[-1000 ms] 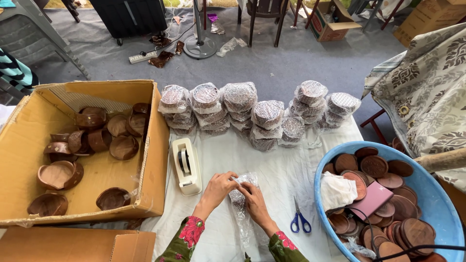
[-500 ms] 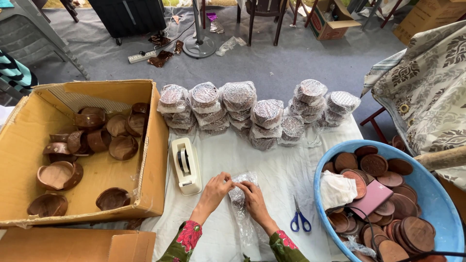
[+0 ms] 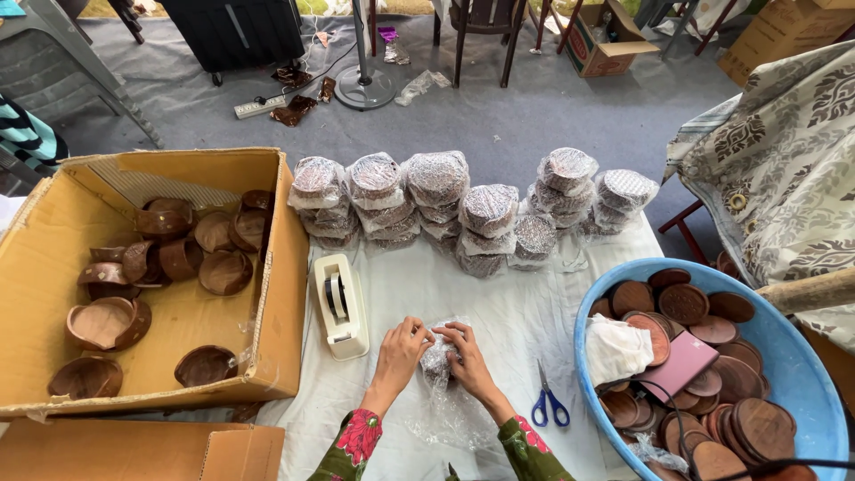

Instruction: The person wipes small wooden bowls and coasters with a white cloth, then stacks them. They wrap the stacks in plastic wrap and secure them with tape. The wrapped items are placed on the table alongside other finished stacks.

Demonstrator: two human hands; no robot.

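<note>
Wrapping station seen from above. At centre, low in the view, the left hand [image 3: 401,347] and the right hand [image 3: 468,356] both close their fingers on a small round piece in clear plastic wrap [image 3: 438,358], which lies on the white table cover [image 3: 499,303] between them; loose film trails toward 6 o'clock. Judged from this grip, the fold goes best with the film drawn taut over the piece and pinned by the thumbs while the slack is gathered beneath. A white tape dispenser [image 3: 340,305] stands near the left hand at 10 o'clock. Blue-handled scissors [image 3: 549,403] lie near the right hand at 4 o'clock. A row of wrapped stacks [image 3: 463,205] lines the far edge at 12 o'clock. A cardboard box [image 3: 53,223] at 9 o'clock holds brown bowls [image 3: 223,270]; a blue basin [image 3: 802,356] at 3 o'clock holds brown discs [image 3: 684,303], a white cloth [image 3: 616,347] and a pink wallet-like case [image 3: 681,365]. The trailing film is the only thing crowding the hands.
</note>
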